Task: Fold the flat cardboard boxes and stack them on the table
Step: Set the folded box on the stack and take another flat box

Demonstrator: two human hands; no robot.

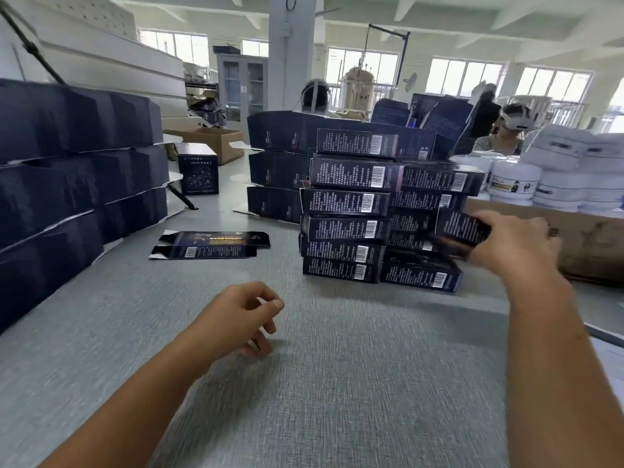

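Head view: right hand [513,246] grips a folded dark box [462,228], blurred, at the right side of the stack of folded boxes [374,211] standing mid-table. Left hand [243,315] hovers just over the grey table [337,383], fingers loosely curled, holding nothing. One flat unfolded box [211,244] lies left of the stack. Big piles of flat dark cartons [77,163] along the left edge, white jars [515,180] far right behind the stack.

The worktop [337,383] wears a grey cloth-like cover with a rough woven grain. On it, the boxes [347,201] are dark printed cardboard with a slight sheen. Right of them, the jars [515,182] look like smooth white plastic.
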